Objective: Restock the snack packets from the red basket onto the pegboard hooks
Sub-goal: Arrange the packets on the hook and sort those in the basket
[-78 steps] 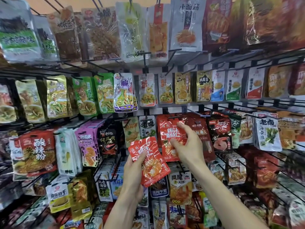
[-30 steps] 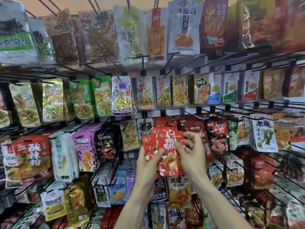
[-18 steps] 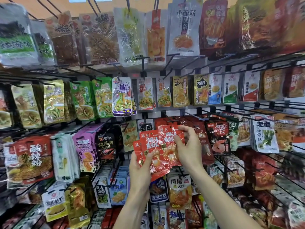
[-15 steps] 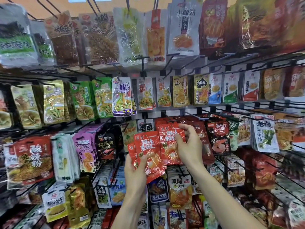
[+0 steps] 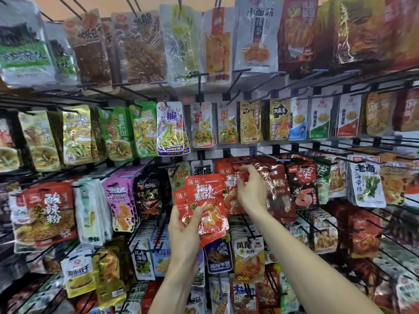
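a: where are the red snack packets (image 5: 205, 200)?

b: a small stack of them sits in the left hand (image 5: 184, 232), held up in front of the pegboard, thumb curled over the front packet's lower edge and fingers behind.

a: and the right hand (image 5: 250, 191)?

b: it is raised just beside the stack, fingers pinching the top of another red packet (image 5: 231, 184) at the hook (image 5: 240, 163) (whether the hole is over the wire cannot be told).

a: what hangs around that spot?

b: matching red packets behind it, a dark red packet (image 5: 277, 189) to the right, then a black shrimp packet (image 5: 303, 186). to the left hang a black packet (image 5: 148, 196) and purple ones (image 5: 119, 200). a row of green packets (image 5: 118, 132) hangs above, and an orange prawn packet (image 5: 248, 257) below the right forearm.
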The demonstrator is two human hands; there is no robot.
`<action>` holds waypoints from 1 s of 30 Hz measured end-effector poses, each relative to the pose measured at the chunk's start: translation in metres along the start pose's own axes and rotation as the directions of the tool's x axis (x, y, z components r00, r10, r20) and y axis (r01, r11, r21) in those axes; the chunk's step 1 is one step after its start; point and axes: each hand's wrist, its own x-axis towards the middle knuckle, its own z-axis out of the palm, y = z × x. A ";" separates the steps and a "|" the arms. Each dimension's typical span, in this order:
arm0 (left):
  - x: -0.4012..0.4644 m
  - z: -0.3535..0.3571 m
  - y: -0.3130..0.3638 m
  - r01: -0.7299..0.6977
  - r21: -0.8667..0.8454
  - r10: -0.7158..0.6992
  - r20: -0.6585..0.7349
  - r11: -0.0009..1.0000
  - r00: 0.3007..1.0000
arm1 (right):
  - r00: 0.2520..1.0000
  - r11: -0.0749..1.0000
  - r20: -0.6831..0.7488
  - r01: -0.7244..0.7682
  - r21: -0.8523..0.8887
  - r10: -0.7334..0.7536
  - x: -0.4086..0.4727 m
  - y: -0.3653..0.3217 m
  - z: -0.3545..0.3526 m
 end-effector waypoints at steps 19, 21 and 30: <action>0.002 0.048 -0.024 0.039 0.077 -0.046 0.098 0.996 0.994 | 0.992 0.918 -0.125 0.052 0.394 -0.002 -0.034 0.012 -0.028; 0.005 0.051 -0.024 0.035 0.100 -0.042 0.072 0.994 0.997 | 0.992 0.922 -0.124 0.059 0.383 -0.012 -0.028 0.010 -0.028; 0.013 0.057 -0.023 -0.002 0.123 -0.007 0.069 0.992 0.998 | 0.985 0.961 -0.174 0.054 0.270 -0.007 -0.017 0.008 -0.025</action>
